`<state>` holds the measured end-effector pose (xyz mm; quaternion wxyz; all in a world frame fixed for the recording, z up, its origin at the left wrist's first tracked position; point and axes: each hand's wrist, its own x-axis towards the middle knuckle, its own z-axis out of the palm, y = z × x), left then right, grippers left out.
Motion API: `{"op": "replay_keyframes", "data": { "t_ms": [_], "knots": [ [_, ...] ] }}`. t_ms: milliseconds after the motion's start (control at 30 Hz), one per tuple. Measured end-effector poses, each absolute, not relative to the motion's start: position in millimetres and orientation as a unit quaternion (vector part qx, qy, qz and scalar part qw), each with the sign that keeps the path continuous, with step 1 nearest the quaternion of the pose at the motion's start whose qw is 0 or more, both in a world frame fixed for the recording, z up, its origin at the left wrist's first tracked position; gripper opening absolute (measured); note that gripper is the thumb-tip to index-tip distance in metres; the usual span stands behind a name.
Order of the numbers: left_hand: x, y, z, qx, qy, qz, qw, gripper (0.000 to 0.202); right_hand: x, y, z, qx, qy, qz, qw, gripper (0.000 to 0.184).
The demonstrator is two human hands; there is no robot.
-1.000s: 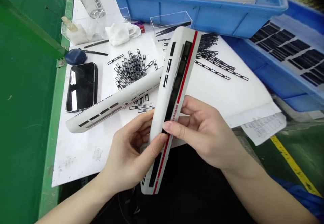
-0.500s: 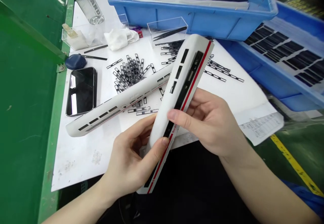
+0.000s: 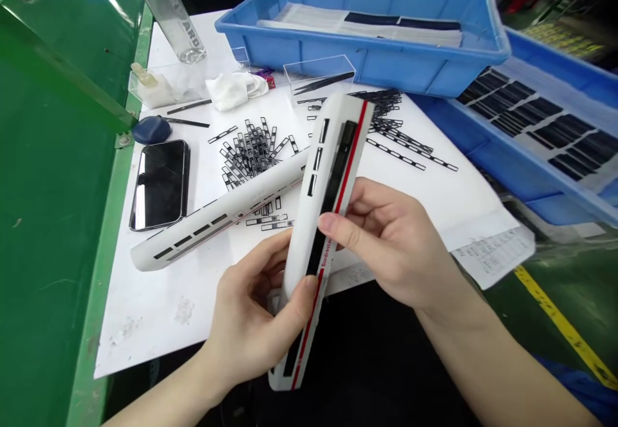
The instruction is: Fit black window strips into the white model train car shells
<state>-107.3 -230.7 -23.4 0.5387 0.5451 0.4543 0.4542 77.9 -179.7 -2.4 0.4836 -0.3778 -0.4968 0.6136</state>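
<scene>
1. White plastic train-carriage shell (image 3: 309,234) sits between both hands, its middle partly hidden behind the left hand (image 3: 251,304), whose grip curls closed around it; the right hand (image 3: 386,240) grips its other side.
2. Left of that shell, a second carriage shell (image 3: 212,211) and a black phone (image 3: 159,185) lie on a white sheet (image 3: 145,324) over the green surface (image 3: 58,221).
3. Beyond it, black window strips (image 3: 248,153) lie heaped; a blue crate (image 3: 362,69) stands farther back.
4. Its red stripe carries small lettering reading "Bordrestaurant".

Smartphone (image 3: 159,185) screen-up on white paper sheet (image 3: 145,324), blue plastic crate (image 3: 386,69) behind
</scene>
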Motion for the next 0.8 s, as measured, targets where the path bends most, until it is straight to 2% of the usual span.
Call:
{"op": "replay_keyframes", "data": {
  "t_ms": [133, 300, 633, 800],
  "knots": [
    [-106.6, -229.4, -21.8, 0.518, 0.451, 0.459, 0.563, 0.04, 72.6, -186.0, -2.7, -0.362, -0.504, 0.635, 0.459, 0.01],
    [-105.8, -228.6, -22.6, 0.514, 0.458, 0.463, 0.559, 0.036, 76.3, -188.5, -3.4, -0.343, -0.498, 0.664, 0.44, 0.024],
    [-100.6, -227.4, -17.4, 0.517, 0.495, 0.456, 0.529, 0.029, 70.5, -184.2, -0.1, -0.38, -0.473, 0.661, 0.442, 0.006],
    [-104.1, -225.3, -17.9, 0.507, 0.482, 0.455, 0.552, 0.028, 74.2, -177.5, -0.8, -0.35, -0.478, 0.682, 0.427, 0.02]
  ]
}}
